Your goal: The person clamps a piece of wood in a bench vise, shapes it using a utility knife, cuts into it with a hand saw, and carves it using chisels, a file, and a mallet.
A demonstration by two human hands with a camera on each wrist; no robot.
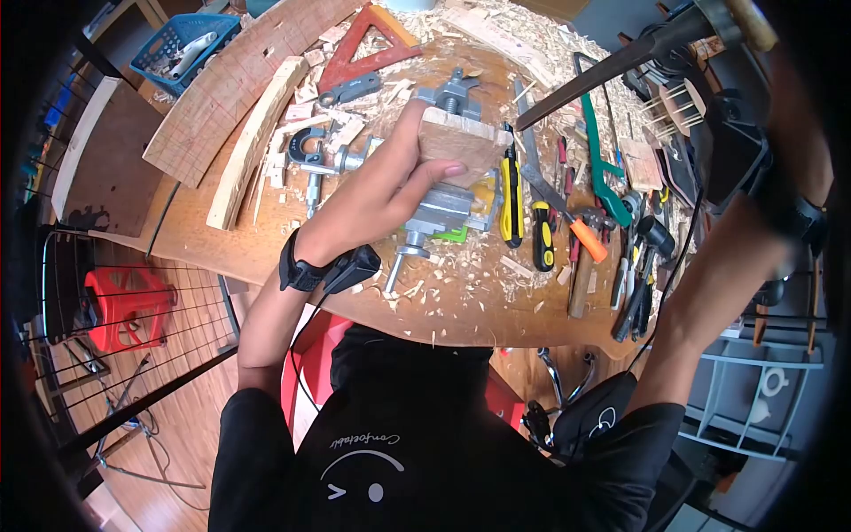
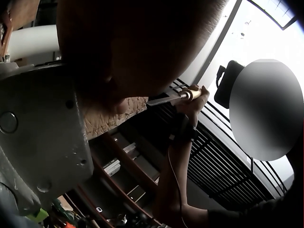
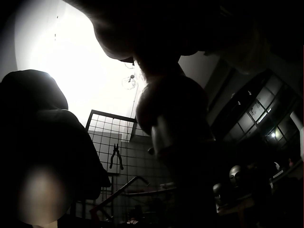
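Note:
My left hand (image 1: 377, 195) grips a wooden block (image 1: 456, 146), with the thumb across its near face and the other fingers behind it. The block stands in a grey metal vise (image 1: 441, 211) on the wooden bench. In the left wrist view, the textured block (image 2: 102, 118) rises beside the vise. Raised at the right, my right hand (image 1: 802, 142) holds a chisel (image 1: 612, 75), its long flat blade slanting down toward the block. The left wrist view shows the right fingers around the chisel's wooden handle (image 2: 192, 95). In the right wrist view, the hand is mostly dark.
Right of the vise lie a yellow-black utility knife (image 1: 511, 199), an orange-handled tool (image 1: 587, 239), a green saw frame (image 1: 603, 173) and a black mallet (image 1: 656, 235). Left are a long wood strip (image 1: 257, 142) and a red triangular frame (image 1: 368, 53). Wood shavings litter the bench (image 1: 425, 319).

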